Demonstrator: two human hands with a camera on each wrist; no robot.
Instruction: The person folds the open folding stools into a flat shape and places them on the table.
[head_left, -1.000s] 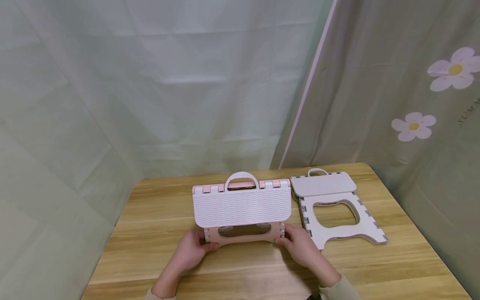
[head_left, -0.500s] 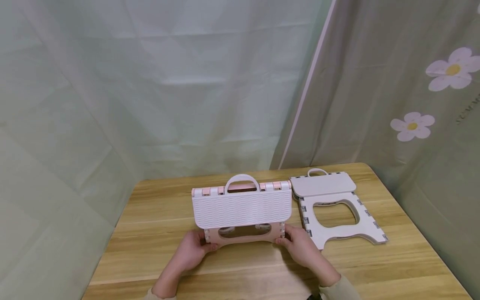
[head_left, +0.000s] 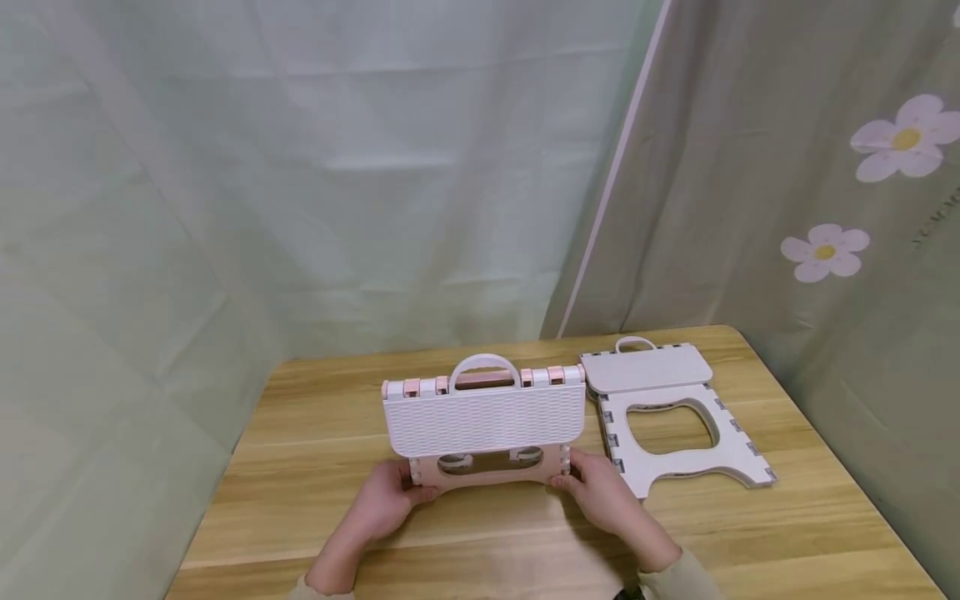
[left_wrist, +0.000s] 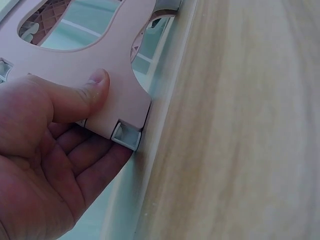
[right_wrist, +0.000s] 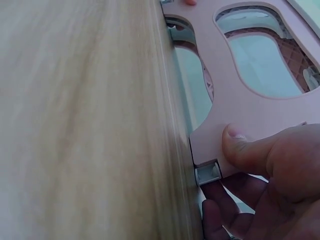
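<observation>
A pink and white folding stool (head_left: 483, 422) with an arched handle stands partly folded in the middle of the table. My left hand (head_left: 384, 500) grips the lower left corner of its pink leg panel. In the left wrist view the thumb presses the panel's front and the fingers lie behind its edge. My right hand (head_left: 597, 493) holds the lower right corner in the same way, thumb in front. Through the cutout of the pink panel, in the right wrist view, a brown lattice-patterned part (right_wrist: 292, 62) shows. The stool's far side is mostly hidden in the head view.
A second folding stool (head_left: 660, 464), white and grey, lies folded flat at the right, close to the held stool. The wooden table (head_left: 300, 417) has pale curtains (head_left: 450, 208) behind and beside it.
The stool's top edge and handle have sunk slightly and come nearer, and more of the white parts inside the cutout shows. Both hands keep their grip and place.
</observation>
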